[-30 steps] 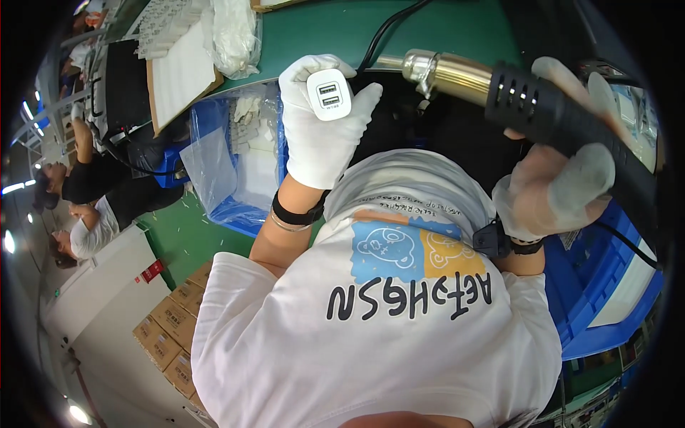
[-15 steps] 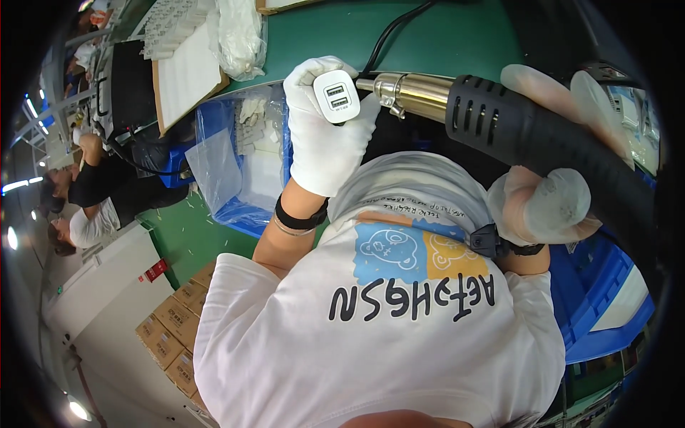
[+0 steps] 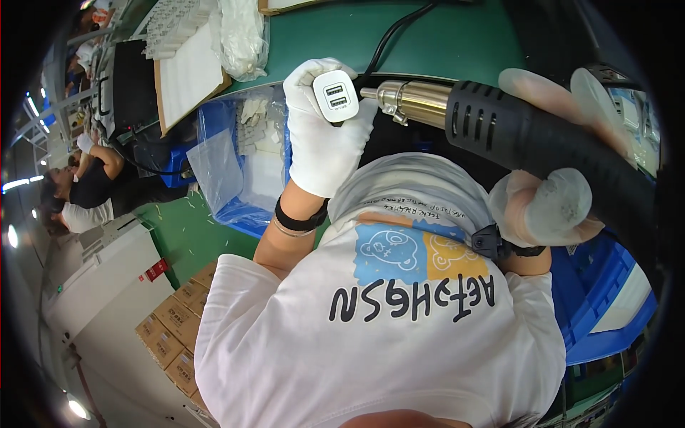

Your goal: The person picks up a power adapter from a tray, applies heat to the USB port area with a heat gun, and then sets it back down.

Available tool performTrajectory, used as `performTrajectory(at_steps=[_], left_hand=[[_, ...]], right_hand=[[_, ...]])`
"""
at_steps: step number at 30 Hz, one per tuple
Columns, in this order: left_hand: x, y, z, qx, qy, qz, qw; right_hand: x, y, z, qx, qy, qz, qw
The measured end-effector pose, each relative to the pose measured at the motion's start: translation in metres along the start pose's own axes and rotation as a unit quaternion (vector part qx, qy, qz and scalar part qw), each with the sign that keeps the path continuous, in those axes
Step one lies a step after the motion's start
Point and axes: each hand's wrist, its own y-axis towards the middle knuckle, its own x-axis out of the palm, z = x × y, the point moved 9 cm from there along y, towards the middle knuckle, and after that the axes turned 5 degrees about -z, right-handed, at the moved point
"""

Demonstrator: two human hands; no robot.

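Observation:
My left hand (image 3: 321, 153), in a white knit glove, grips a small white charger (image 3: 336, 97) with rounded corners. The end with two USB ports faces up. Just to its right is the narrow metal nozzle (image 3: 421, 100) of a hot air gun (image 3: 524, 132), its tip beside the charger with a small gap. My right hand (image 3: 544, 207) is wrapped round the gun's black, slotted body, which hides part of the hand. Pale, translucent covers sit on those fingers.
A green worktop (image 3: 457, 39) lies beyond my hands, with a black cable (image 3: 385, 43) and a clear plastic bag (image 3: 242, 43). Left is a plastic-lined blue bin (image 3: 215, 118) of white parts; another blue bin (image 3: 606, 335) stands right. Cartons (image 3: 175, 321) are stacked at lower left; a co-worker (image 3: 89, 185) is far left.
The nozzle tip has shifted slightly down and right, from touching or nearly touching the charger to a small gap. My grips are the same. The co-worker at far left has moved.

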Motion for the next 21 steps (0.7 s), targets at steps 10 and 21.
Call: performTrajectory(at_steps=[10, 21], left_hand=[[0.002, -0.001, -0.002, 0.002, -0.007, -0.008, 1.000], [-0.003, 0.001, -0.014, -0.074, -0.084, -0.026, 0.993]], right_hand=[[-0.005, -0.005, 0.010, 0.021, 0.054, 0.020, 0.998], [-0.003, -0.004, 0.012, -0.001, 0.140, 0.057, 0.989]])
